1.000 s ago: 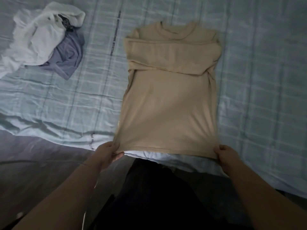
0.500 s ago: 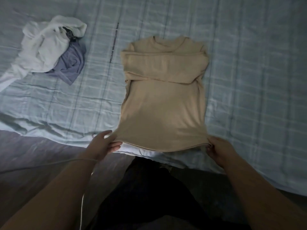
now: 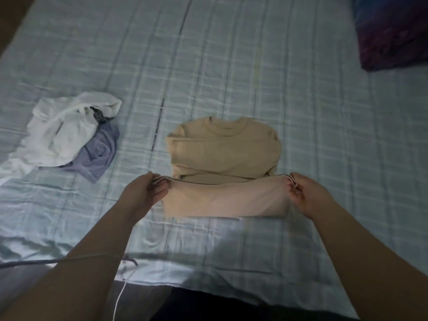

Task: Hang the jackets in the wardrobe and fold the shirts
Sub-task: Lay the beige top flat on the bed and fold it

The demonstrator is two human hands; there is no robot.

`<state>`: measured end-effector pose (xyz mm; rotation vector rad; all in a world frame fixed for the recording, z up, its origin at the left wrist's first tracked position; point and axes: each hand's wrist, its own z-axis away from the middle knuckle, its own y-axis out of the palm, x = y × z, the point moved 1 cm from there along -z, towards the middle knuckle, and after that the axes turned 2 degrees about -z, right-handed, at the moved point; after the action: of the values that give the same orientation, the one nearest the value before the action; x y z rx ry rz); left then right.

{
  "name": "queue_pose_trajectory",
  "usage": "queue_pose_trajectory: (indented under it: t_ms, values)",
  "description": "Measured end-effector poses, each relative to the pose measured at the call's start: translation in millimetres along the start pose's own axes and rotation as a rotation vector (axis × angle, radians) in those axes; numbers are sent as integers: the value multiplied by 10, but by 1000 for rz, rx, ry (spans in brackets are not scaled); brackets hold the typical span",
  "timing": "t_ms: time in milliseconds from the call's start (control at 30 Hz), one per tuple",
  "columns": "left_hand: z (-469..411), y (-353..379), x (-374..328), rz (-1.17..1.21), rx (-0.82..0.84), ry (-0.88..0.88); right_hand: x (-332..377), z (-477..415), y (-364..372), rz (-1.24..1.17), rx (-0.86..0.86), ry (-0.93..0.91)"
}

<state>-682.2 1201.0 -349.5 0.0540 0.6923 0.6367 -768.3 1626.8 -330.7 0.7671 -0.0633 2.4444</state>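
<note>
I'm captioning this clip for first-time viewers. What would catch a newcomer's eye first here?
First, the beige shirt in the middle of the checked bedsheet, its hem gripped at both corners by the left hand and right hand and folded up toward the collar. Then, to its left, the crumpled white garment lying over a lavender garment.

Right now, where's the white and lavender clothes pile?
Head view: the clothes pile lies on the bed at the left, apart from the beige shirt, beyond and left of the left hand.
</note>
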Motion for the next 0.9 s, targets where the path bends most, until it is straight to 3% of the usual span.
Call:
queue_pose_trajectory:
  t_ms: [333, 900]
  values:
    - [-1283, 397, -679, 64, -19, -41, 429, -1019, 899, -137, -54, -51]
    - [-2560, 853, -984, 125, 22, 66, 729, -2251, 1428, -144, 7, -95]
